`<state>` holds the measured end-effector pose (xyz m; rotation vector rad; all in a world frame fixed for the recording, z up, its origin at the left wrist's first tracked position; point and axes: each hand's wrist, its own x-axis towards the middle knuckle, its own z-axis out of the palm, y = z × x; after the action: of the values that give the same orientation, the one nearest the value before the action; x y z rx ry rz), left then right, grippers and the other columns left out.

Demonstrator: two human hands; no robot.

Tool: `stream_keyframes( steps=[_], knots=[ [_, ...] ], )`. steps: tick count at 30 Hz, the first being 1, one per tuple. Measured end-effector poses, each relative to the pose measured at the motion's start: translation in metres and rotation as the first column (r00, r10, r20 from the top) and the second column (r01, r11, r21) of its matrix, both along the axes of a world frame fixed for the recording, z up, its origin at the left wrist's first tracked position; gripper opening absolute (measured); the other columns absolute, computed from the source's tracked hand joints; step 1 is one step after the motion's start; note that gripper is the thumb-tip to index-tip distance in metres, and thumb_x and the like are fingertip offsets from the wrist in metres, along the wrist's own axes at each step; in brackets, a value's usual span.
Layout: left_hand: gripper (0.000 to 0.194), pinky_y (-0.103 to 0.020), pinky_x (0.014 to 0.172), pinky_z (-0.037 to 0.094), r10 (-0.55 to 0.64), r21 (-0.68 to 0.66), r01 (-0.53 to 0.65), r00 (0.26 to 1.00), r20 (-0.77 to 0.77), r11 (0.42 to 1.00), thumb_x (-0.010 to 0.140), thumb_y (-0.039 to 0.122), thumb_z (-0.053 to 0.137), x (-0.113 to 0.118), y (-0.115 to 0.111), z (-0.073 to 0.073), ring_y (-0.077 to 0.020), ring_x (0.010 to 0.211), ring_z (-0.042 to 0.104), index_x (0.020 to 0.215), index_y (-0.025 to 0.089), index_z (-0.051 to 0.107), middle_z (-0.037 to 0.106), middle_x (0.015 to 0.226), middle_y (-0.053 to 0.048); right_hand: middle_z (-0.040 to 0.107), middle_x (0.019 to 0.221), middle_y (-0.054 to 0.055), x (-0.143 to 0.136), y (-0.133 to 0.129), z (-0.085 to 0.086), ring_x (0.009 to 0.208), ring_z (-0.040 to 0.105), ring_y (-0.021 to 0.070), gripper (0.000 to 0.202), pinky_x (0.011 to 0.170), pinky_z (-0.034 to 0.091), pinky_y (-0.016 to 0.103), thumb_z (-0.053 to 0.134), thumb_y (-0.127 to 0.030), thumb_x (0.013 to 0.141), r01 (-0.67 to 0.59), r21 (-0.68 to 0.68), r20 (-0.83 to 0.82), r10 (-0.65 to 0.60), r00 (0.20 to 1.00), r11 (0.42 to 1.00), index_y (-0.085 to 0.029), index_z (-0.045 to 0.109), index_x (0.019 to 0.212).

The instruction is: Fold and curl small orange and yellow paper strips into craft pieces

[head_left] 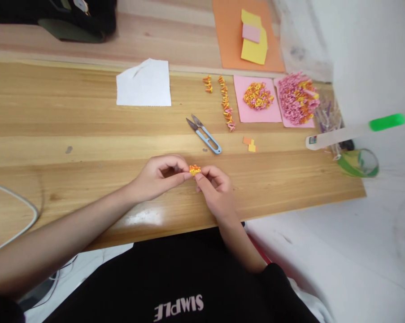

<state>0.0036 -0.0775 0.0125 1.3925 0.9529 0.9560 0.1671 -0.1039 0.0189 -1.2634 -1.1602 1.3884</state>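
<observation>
My left hand [160, 177] and my right hand [217, 188] meet over the table near its front edge. Between their fingertips is a small orange and yellow cluster [194, 170], which looks like several tiny rolled or folded pieces set side by side. Both hands pinch it, the left from one side and the right from the other. Just beyond them lie blue-handled thread snips [205, 134], blades pointing away to the left. Right of the snips are small orange and yellow paper scraps [251, 144].
Farther back, small pieces form a row [226, 105] and a short group [207, 84]. Heaps lie on a pink sheet [239, 114] and beside it. A white paper [143, 87], an orange sheet [227, 49], a green-capped tube [343, 134] and a tape roll [359, 163] surround these.
</observation>
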Motion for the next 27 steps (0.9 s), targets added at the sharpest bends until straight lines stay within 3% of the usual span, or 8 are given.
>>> stream_keyframes(
  steps=[12,22,27],
  knots=[
    [0.006,-0.022,0.057,0.043,0.012,0.004,-0.012,1.0,-0.029,1.0,0.076,0.019,0.067,-0.0006,0.0013,0.002,-0.0101,0.061,0.053,0.071,0.016,0.065,0.061,0.068,-0.001,0.05,0.057,-0.005,0.0012,0.0002,0.0006,0.051,0.045,0.0086,0.012,0.051,0.037,0.023,0.06,-0.028,0.078,0.019,0.001,-0.039,-0.019,0.999,1.0,-0.02,0.058,0.07],
    [0.011,-0.025,0.064,0.048,-0.007,-0.019,0.007,1.0,0.004,1.0,0.078,0.023,0.067,-0.0028,0.0021,0.0063,-0.0134,0.067,0.059,0.069,0.017,0.067,0.065,0.072,-0.003,0.049,0.056,-0.005,0.0001,0.0,-0.0005,0.051,0.044,0.0086,0.011,0.05,0.037,0.022,0.059,-0.029,0.077,0.025,-0.001,-0.008,-0.025,1.0,1.0,-0.021,0.057,0.07],
    [0.011,-0.024,0.058,0.047,-0.003,-0.006,0.003,1.0,-0.007,1.0,0.075,0.025,0.072,-0.0016,0.0016,0.006,-0.0124,0.064,0.056,0.07,0.016,0.067,0.064,0.069,-0.002,0.049,0.055,-0.005,-0.0002,0.0001,-0.0012,0.051,0.044,0.0089,0.012,0.051,0.038,0.022,0.059,-0.03,0.077,0.014,-0.002,0.001,-0.014,1.0,1.0,-0.021,0.057,0.07]
  ],
)
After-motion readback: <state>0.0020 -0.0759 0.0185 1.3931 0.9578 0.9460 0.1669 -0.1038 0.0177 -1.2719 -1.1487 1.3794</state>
